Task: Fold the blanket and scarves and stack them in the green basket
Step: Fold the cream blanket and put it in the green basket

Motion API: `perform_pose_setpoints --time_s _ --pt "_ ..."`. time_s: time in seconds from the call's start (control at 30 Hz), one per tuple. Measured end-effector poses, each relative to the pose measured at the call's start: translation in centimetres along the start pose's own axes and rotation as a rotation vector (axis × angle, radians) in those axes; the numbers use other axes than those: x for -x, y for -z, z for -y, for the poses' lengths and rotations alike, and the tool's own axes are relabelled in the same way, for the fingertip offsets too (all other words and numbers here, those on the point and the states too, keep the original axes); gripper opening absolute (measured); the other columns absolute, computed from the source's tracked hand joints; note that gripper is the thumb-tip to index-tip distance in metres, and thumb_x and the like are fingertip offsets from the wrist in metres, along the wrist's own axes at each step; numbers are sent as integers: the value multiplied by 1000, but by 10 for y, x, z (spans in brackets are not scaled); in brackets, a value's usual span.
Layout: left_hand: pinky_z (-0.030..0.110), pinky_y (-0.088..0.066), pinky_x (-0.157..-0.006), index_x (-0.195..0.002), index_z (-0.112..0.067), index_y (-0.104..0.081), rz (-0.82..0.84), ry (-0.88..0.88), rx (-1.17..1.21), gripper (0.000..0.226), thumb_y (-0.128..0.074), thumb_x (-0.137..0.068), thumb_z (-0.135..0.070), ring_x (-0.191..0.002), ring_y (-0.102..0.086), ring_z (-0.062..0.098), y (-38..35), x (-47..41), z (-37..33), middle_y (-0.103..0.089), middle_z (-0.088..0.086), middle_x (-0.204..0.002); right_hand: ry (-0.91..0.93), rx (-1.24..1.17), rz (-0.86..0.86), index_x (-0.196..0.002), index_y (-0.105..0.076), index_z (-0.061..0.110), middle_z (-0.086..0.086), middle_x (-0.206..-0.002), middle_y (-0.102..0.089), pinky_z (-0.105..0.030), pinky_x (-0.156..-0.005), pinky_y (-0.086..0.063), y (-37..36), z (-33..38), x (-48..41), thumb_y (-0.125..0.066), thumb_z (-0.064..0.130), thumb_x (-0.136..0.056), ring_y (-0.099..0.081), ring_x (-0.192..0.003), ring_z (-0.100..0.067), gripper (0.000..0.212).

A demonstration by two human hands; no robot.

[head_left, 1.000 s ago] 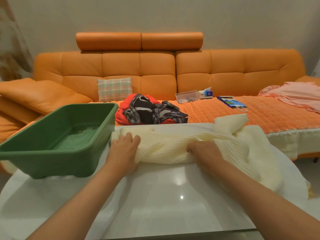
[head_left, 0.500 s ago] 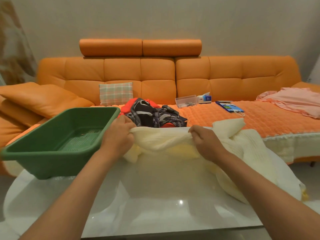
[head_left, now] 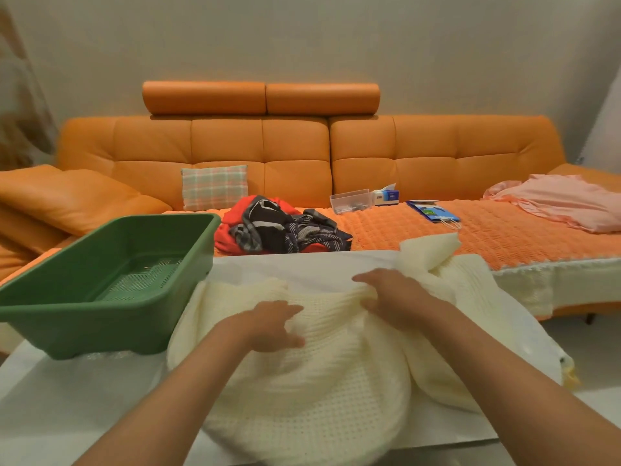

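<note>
Your left hand [head_left: 268, 326] lies on top of the cream blanket [head_left: 319, 381], thumb and fingers bent, with a bunch of the knit held between them. The hand is slightly blurred. Your right hand [head_left: 395, 295] is further from you and to the right, knuckles up, with its fingers curled round a raised ridge of the same blanket. Both forearms reach in from the bottom edge, and the hands are near each other but apart.

The blanket is a loose waffle knit. It sits heaped and rumpled on a glossy white table [head_left: 84, 398], filling the middle and right of it. One rounded fold reaches the table's near edge, more cloth trails off to the right, and one corner stands up behind your right hand.

On the left of the table stands the green basket [head_left: 100, 307], upright, its perforated floor showing. Its near right corner is just beside the blanket's left edge.

Behind the table is a long orange sofa [head_left: 295, 156]. The scarves [head_left: 282, 228] lie on its seat in a tangled heap of red, black and grey stripes, just behind the basket's far right corner. Also on the sofa, from left to right, are a plaid cushion [head_left: 215, 186], a clear plastic box [head_left: 349, 199], a tissue box [head_left: 386, 195], a blue paper bag [head_left: 431, 211] and a crumpled pink cloth [head_left: 564, 200].
</note>
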State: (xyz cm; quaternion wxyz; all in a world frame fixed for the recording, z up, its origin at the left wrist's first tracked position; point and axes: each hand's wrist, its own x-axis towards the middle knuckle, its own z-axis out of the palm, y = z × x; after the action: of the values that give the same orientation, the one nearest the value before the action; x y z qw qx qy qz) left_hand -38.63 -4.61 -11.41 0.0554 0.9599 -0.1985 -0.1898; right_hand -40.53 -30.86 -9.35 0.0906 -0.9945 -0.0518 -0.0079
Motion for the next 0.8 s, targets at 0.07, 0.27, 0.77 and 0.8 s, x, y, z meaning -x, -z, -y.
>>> perform_pose_setpoints --time_s 0.07,0.27,0.77,0.8 --pt "56 -6 -120 -156 -39 -1 76 90 -84 82 -39 -91 -72 -152 7 28 -13 -13 0 6 -1 -166 -89 157 288 -153 -21 48 3 -165 -16 -48 -120 -20 -17 -22 -4 -47 62 -94 -18 -151 -24 66" --pt "64 4 -115 -158 -24 -9 -23 326 -207 78 -18 -95 -70 -151 5 36 -13 -44 -11 2 8 -165 -72 -108 197 -147 -41 43 6 -160 -31 -38 -121 -20 -18 -59 -15 -53 55 -94 -28 -147 -18 56" --pt "70 -1 -112 -154 -41 6 -24 59 -111 91 -19 -80 -88 -149 10 41 -13 -173 -132 16 0 -164 -362 -407 242 -157 8 36 -5 -166 11 -57 -120 -11 -25 -154 -35 -39 92 -71 4 -153 -27 113" --pt "71 1 -111 -154 -42 9 -28 77 -118 94 -21 -79 -89 -148 14 41 -12 -179 -130 19 0 -163 -323 -383 207 -156 12 39 -3 -165 12 -58 -120 -13 -27 -161 -38 -44 93 -64 3 -153 -27 120"
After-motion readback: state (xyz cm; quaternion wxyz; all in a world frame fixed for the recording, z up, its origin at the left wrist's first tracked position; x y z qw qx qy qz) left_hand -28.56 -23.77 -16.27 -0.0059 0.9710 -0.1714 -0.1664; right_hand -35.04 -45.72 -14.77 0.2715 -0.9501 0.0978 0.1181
